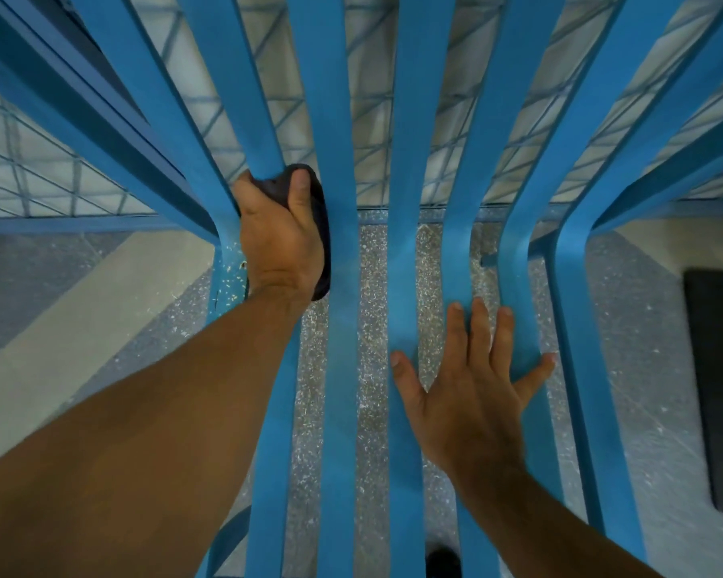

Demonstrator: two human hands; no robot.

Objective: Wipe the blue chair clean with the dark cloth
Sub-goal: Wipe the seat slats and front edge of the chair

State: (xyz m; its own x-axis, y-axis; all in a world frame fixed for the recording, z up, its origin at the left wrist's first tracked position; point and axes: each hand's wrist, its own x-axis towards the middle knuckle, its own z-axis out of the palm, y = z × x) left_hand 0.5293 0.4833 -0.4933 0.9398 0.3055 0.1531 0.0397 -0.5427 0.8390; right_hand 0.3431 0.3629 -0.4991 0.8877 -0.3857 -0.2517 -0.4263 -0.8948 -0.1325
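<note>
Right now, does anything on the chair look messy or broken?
Nothing looks broken. Pale specks dot the chair frame beside the left hand, which grips the cloth around a slat. They look like debris not yet wiped.

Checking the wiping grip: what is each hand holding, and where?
The left hand clutches the bunched dark cloth around a slat of the blue chair. The right hand holds nothing, lying flat on the slats.
</note>
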